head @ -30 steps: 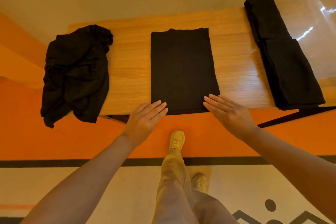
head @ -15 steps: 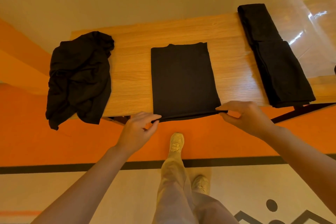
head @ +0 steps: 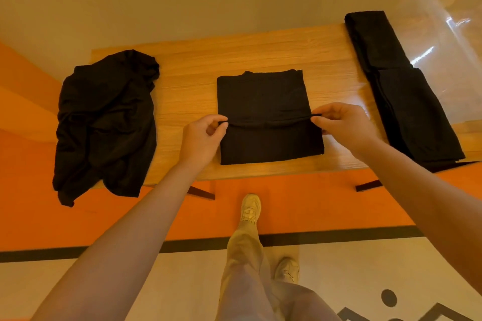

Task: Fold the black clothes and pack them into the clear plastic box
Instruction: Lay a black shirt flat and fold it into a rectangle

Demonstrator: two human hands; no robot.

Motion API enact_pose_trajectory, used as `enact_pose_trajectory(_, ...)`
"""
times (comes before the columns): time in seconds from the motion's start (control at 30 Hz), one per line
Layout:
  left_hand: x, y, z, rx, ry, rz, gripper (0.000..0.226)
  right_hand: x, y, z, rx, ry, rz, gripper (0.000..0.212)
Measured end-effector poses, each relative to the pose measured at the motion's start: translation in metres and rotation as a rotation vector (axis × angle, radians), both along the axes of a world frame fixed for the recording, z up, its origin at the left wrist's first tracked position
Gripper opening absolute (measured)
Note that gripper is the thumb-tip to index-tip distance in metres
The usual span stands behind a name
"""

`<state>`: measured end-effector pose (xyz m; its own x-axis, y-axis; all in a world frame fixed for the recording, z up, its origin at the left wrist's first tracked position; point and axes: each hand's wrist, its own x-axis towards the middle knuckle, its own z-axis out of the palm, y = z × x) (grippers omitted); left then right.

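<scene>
A black garment [head: 266, 101] lies partly folded in the middle of the wooden table [head: 187, 86]. Its near hem is doubled back over the middle of the cloth. My left hand [head: 202, 138] pinches the hem's left corner and my right hand [head: 341, 125] pinches its right corner. A crumpled black garment [head: 104, 122] lies at the table's left end and hangs over the front edge. Folded black clothes [head: 401, 91] lie in a long strip at the right. The clear plastic box [head: 448, 41] stands at the far right, partly out of frame.
The table's front edge runs just below the garment, with dark table legs [head: 200, 191] under it. An orange floor band with a black stripe lies beneath. My legs and beige shoes [head: 250, 208] stand close to the table.
Both hands went from resting flat at the garment's near edge to pinching its corners. They have carried the hem away from me, over the middle of the cloth.
</scene>
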<state>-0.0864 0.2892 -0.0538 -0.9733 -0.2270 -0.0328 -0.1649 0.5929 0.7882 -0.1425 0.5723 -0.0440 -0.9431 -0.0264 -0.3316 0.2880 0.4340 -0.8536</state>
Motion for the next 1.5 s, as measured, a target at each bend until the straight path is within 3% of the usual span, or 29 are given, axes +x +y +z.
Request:
enact_pose_trajectory(0.3, -0.033, -0.005, -0.021, -0.060, -0.023, 0.065, 0.019, -0.032, -0.018, -0.013, 0.153, 0.025, -0.074, 0.018)
enact_pose_trajectory(0.5, -0.040, -0.006, -0.031, -0.149, 0.020, 0.023, 0.021, -0.034, -0.025, -0.019, 0.375, 0.098, -0.002, 0.026)
enact_pose_trajectory(0.57, -0.040, -0.006, -0.033, -0.324, 0.111, 0.031, 0.025, -0.029, -0.026, -0.022, 0.511, 0.208, 0.036, 0.033)
enact_pose_trajectory(0.63, -0.036, 0.001, -0.029, -0.494, 0.240, 0.040, 0.028, -0.023, -0.029, -0.024, 0.643, 0.439, 0.116, 0.039)
enact_pose_trajectory(0.73, -0.026, 0.033, -0.024, -0.548, 0.337, -0.185, 0.036, -0.007, -0.047, -0.030, 0.704, 0.643, 0.320, 0.046)
enact_pose_trajectory(0.83, -0.015, 0.061, -0.039, -0.617, 0.153, -0.351, 0.050, 0.012, -0.064, -0.050, 0.769, 0.548, 0.516, 0.056)
enact_pose_trajectory(0.97, -0.007, 0.055, -0.059, -0.712, -0.044, -0.321, 0.063, 0.020, -0.062, -0.065, 0.874, 0.439, 0.519, 0.064)
enact_pose_trajectory(1.3, 0.001, 0.047, -0.056, -0.719, -0.150, -0.310, 0.080, 0.021, -0.047, -0.060, 0.937, 0.373, 0.526, 0.081)
enact_pose_trajectory(1.5, -0.031, 0.037, -0.027, -0.571, -0.048, -0.244, 0.071, -0.005, -0.052, -0.037, 0.696, 0.364, 0.491, 0.070)
